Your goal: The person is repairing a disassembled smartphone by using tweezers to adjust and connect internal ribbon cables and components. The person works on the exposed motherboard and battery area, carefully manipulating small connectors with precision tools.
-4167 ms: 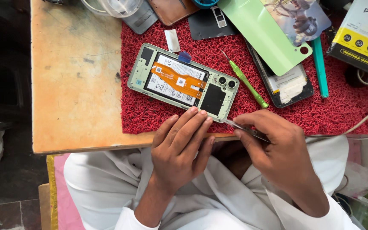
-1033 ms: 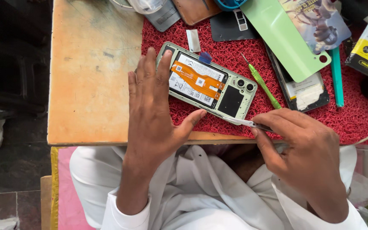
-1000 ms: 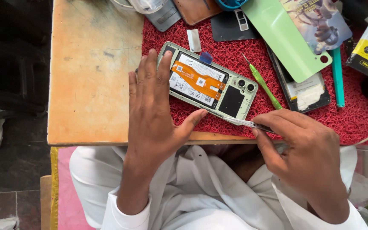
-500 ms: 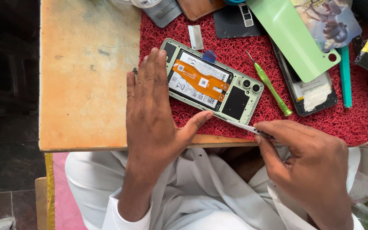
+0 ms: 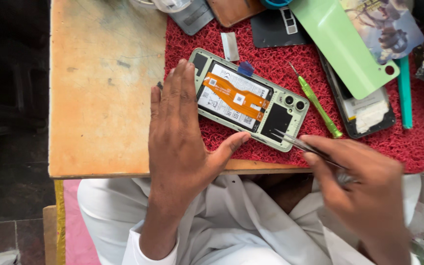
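Green screwdriver [image 5: 317,102] on red mat [image 5: 271,64]

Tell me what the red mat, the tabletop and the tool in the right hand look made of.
Red mat: looped plastic or rubber fibre, coarse texture. Tan tabletop: likely painted wood, worn and stained. Thin tweezers in the right hand: probably steel, grey shine.

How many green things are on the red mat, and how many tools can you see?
Green things: 3 – opened phone, light green back cover, green screwdriver
Other tools: 2 – tweezers in the right hand, teal tool
Total: 5
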